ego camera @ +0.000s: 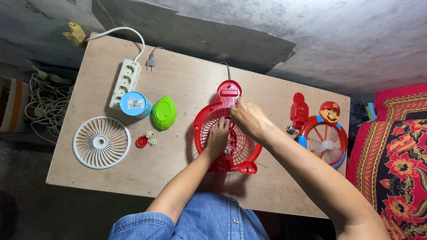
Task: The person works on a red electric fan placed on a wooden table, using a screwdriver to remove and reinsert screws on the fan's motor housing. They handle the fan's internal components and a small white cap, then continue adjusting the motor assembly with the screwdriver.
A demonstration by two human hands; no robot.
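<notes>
Red plastic grille of the fan housing (227, 138) lies flat mid-table under both my hands: my left hand (218, 138) presses curled fingers on its centre hub, my right hand (249, 118) pinches small near the upper rim. Steady pressure seems wise so it doesn't skid. Beyond sit the green cover (164, 112) and white power strip (125, 83).

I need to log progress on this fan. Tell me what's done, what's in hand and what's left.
Done: the white front grille is off and lies at the table's left, with a red cap and small white fittings beside it.
In hand: the left hand and right hand are both at the hub of the red fan body.
Left: the grille and small parts remain apart; the plug lies unplugged.
</notes>
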